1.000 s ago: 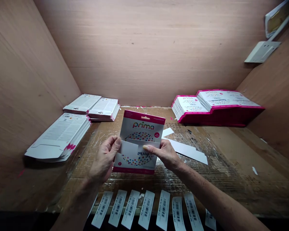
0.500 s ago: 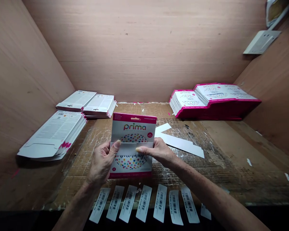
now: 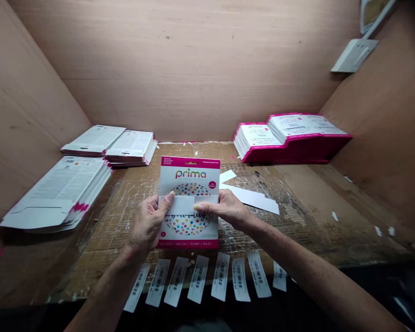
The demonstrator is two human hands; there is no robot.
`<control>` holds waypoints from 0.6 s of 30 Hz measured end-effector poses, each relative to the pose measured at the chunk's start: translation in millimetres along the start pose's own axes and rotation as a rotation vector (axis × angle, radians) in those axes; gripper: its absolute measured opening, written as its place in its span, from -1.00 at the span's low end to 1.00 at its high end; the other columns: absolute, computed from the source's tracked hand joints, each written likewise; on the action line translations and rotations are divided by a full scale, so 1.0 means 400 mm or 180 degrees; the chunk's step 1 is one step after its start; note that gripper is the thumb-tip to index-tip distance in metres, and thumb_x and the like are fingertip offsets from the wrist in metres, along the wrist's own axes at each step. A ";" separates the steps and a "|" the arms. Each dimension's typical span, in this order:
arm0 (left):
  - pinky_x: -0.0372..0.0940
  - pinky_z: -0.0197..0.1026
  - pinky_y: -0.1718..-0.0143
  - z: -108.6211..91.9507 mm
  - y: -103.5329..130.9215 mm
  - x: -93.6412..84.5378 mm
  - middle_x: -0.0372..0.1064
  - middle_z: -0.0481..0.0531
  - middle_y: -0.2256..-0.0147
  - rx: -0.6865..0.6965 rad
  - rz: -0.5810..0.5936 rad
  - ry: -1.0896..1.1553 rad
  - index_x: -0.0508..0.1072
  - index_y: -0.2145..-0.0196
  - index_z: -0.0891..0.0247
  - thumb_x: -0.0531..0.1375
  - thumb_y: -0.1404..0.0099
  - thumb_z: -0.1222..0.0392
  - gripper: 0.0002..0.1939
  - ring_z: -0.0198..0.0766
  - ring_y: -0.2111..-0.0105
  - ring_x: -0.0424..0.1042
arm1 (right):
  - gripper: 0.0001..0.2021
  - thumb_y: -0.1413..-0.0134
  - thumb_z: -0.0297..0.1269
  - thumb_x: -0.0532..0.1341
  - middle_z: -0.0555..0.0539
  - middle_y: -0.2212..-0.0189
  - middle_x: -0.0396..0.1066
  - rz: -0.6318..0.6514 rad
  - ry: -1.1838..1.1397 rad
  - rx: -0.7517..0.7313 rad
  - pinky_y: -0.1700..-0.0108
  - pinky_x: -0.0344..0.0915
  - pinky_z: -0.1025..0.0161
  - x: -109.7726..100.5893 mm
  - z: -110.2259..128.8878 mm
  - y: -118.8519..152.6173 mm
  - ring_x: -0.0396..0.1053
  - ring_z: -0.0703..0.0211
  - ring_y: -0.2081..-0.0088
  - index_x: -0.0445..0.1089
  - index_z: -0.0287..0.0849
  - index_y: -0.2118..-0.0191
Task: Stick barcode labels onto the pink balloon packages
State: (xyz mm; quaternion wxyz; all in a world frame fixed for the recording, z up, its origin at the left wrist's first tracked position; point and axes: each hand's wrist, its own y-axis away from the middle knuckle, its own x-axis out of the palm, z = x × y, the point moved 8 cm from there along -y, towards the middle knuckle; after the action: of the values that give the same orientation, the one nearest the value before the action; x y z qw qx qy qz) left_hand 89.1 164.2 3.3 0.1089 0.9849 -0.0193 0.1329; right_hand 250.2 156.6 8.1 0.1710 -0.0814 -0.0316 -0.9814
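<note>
A white and pink "prima" packet (image 3: pixel 190 230) with a dotted balloon print is held upright over the middle of the table. Around it runs a white paper band (image 3: pixel 183 205), crossing the print. My left hand (image 3: pixel 148 220) grips the left edge, its thumb on the band. From the right, my right hand (image 3: pixel 233 210) grips the other edge, thumb pressed on the band's overlap; the fingers behind the packet are hidden. White paper strips (image 3: pixel 256 198) lie just behind my right hand. Several barcode labels (image 3: pixel 220 276) hang in a row along the table's front edge.
Stacks of packets with their printed backs up (image 3: pixel 55 191) stand at the left. Pink-edged packets (image 3: pixel 290 138) are stacked at the back right. Wooden panels (image 3: pixel 193 69) enclose the back and sides. A white socket (image 3: pixel 354 55) is on the right panel. Paper scraps lie at the right.
The view has shifted, so the stacks and labels appear further left and slightly higher. The packet faces the camera more squarely, its lower pink edge now readable. Both hands keep their hold.
</note>
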 end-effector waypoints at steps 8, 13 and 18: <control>0.53 -0.11 0.44 -0.045 0.037 0.090 0.54 0.00 0.52 0.0239 0.0078 0.0017 0.51 0.31 0.36 0.51 0.24 -0.03 -0.43 -0.12 0.48 0.55 | -0.65 -0.02 -0.03 0.32 -0.08 0.33 0.52 -0.0038 0.1299 -0.0109 0.26 0.39 0.24 -0.121 0.105 0.144 0.44 0.22 0.34 0.50 -0.27 0.25; 0.53 0.01 0.44 -0.064 0.054 0.063 0.55 -0.03 0.52 0.0239 -0.0221 -0.0017 0.52 0.26 0.35 0.53 0.34 -0.02 -0.34 -0.03 0.42 0.55 | -0.72 -0.16 -0.12 0.20 -0.04 0.47 0.45 -0.0379 0.3305 0.0535 0.34 0.26 0.28 -0.358 0.091 0.386 0.36 0.24 0.43 0.52 -0.24 0.34; 0.46 0.00 0.42 -0.015 0.042 0.041 0.52 -0.12 0.55 0.0012 -0.0227 -0.0451 0.50 0.19 0.39 0.34 -0.11 0.07 -0.63 -0.24 0.53 0.49 | -0.85 0.01 -0.20 0.31 -0.07 0.35 0.44 -0.0959 0.3655 0.0833 0.25 0.25 0.24 -0.456 0.018 0.542 0.35 0.14 0.31 0.51 -0.16 0.35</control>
State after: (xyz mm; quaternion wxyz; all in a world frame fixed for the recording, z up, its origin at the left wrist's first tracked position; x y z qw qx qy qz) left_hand 102.3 148.8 16.7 0.1101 0.9921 0.0084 0.0589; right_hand 494.3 13.9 -8.6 0.0286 0.4881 -0.0658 -0.8699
